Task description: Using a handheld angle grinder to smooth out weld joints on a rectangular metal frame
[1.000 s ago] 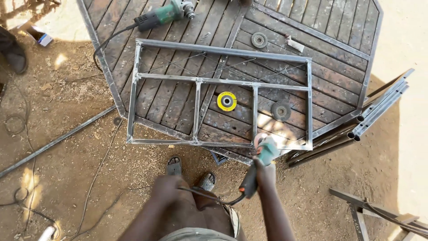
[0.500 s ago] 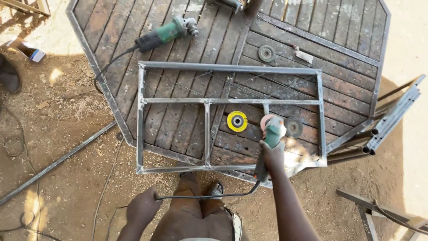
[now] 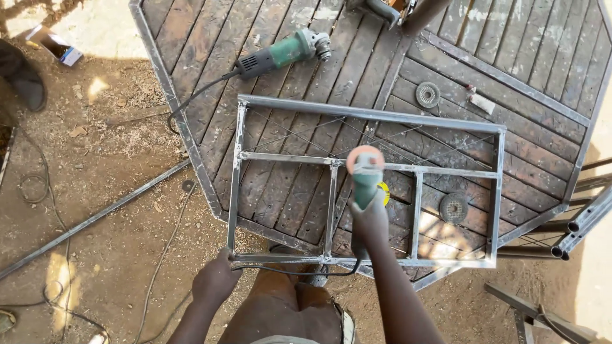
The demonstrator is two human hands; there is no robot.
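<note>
A rectangular grey steel frame with inner bars lies on an octagonal wooden tabletop. My right hand grips a green angle grinder with a pinkish disc, held above the frame's middle crossbar. The grinder partly hides a yellow disc on the boards. My left hand rests on the frame's near left corner. The grinder's black cable runs along the near bar between my hands.
A second green angle grinder lies on the table at the far left, its cord trailing off the edge. Two dark grinding discs lie on the boards. Steel tubes stick out at right. A long bar and cables cross the dirt at left.
My right hand has carried the grinder leftward from the frame's right part to the middle crossbar. My left hand has come up to the frame's near left corner.
</note>
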